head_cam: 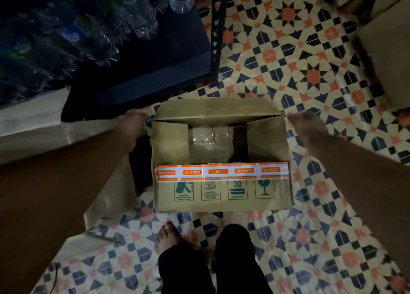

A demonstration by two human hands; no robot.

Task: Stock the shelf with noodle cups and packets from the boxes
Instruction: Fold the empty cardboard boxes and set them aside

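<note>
An open cardboard box [221, 194] with orange and white tape on its near side stands on the tiled floor in front of my feet. Its flaps are folded inward, and inside I see only the taped bottom [210, 143], with no cups or packets. My left hand [133, 127] is at the box's far-left corner, fingers curled against its left wall. My right hand [307, 127] is blurred beside the far-right corner, its fingers stretched toward the box and holding nothing.
A dark low shelf [155, 72] at upper left holds several plastic water bottles [137, 16], and its metal post [216, 38] stands behind the box. Flattened cardboard [33, 127] lies at left. More cardboard boxes [381, 56] are stacked at upper right.
</note>
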